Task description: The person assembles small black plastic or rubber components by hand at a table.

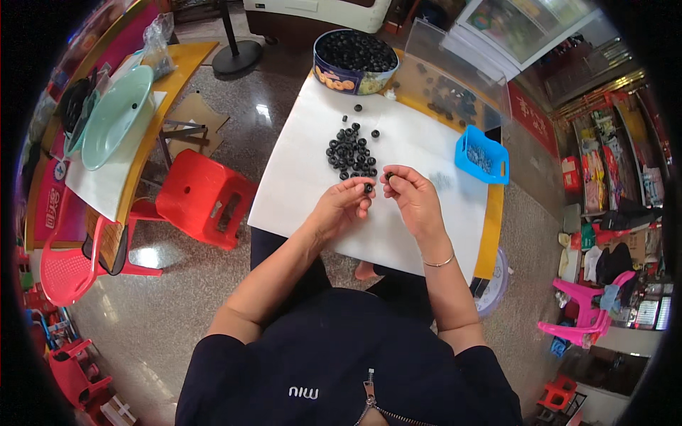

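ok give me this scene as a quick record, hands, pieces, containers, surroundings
left hand: left hand pinching a black ring-shaped piece
right hand: right hand pinching a small dark piece, exact shape unclear
loose pieces: a pile of black pieces just beyond the hands
surface: white sheet on a yellow-edged table
containers: round tub heaped with black pieces, far edge; blue basket holding small pale pieces, right
left side: red stool; pale green basin on another table
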Demonstrator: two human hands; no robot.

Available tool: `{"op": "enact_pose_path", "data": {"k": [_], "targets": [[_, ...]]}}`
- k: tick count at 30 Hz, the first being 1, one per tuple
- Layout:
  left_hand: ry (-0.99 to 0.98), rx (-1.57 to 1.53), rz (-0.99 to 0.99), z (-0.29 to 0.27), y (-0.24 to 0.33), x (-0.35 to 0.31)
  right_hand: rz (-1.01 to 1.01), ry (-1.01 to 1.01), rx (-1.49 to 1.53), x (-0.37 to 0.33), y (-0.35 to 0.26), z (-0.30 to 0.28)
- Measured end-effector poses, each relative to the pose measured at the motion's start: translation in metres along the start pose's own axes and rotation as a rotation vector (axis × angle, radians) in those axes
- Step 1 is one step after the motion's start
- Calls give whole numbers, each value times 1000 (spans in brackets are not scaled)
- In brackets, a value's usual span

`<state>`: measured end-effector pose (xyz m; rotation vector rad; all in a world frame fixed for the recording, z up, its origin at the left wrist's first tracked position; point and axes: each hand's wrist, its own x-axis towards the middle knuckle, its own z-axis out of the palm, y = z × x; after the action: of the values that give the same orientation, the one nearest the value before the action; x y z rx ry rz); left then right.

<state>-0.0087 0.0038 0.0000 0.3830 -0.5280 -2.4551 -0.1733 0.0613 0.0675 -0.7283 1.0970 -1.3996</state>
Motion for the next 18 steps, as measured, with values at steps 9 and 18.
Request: {"op": "enact_pose_path", "data": {"k": [9, 18], "targets": [[-15, 31, 0, 3, -2, -2, 22, -16, 142, -28, 11, 4], [-31, 21, -8, 2, 0, -5, 59, -10, 233, -26, 17, 4]]}}
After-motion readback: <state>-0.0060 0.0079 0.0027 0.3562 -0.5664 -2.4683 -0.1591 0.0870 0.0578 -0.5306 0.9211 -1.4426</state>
